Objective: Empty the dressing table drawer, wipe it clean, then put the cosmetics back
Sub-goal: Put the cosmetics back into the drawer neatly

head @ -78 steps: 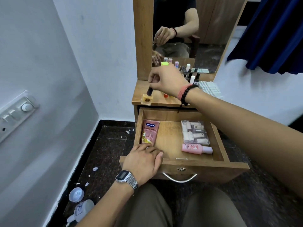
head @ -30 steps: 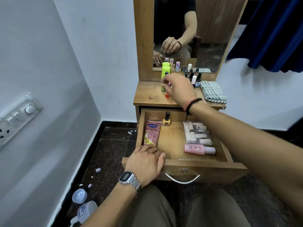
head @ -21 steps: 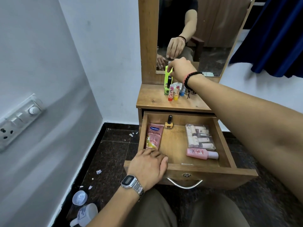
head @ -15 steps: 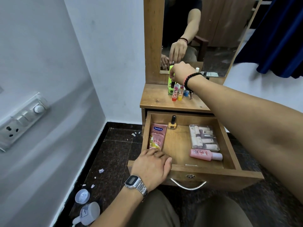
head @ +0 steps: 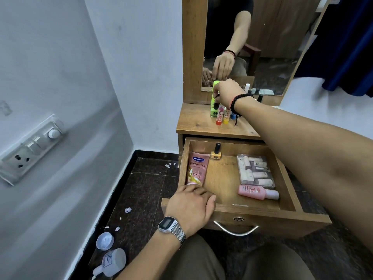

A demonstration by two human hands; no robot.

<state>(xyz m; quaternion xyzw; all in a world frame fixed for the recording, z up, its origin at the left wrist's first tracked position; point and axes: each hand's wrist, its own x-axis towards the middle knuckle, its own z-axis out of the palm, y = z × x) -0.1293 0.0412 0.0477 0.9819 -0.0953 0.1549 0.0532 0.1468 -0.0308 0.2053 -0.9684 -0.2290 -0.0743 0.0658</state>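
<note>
The wooden drawer [head: 262, 214] is pulled open. Inside lie a pink Vaseline tube [head: 196, 168], a yellow nail polish bottle [head: 216, 153] standing at the back, a clear case of beige tubes [head: 255, 170] and a pink bottle [head: 256, 191]. My left hand [head: 191, 205] rests on the drawer's front left corner, fingers curled over the rim. My right hand [head: 228, 91] reaches over the table top [head: 193, 122] and pinches a small black-capped bottle [head: 216, 105] beside a green bottle [head: 213, 110]. Red [head: 219, 118] and yellow [head: 226, 117] lip balm sticks stand just in front.
A mirror [head: 262, 37] rises behind the table top and reflects my hands. A switchboard [head: 30, 146] sits on the left wall. On the dark floor at the left lie a white jar [head: 113, 261] and its lid [head: 104, 240]. A blue curtain [head: 353, 47] hangs at the right.
The yellow nail polish bottle, earlier held over the table top, now stands in the drawer. My right hand went back up to the bottles by the mirror. My left hand stayed put.
</note>
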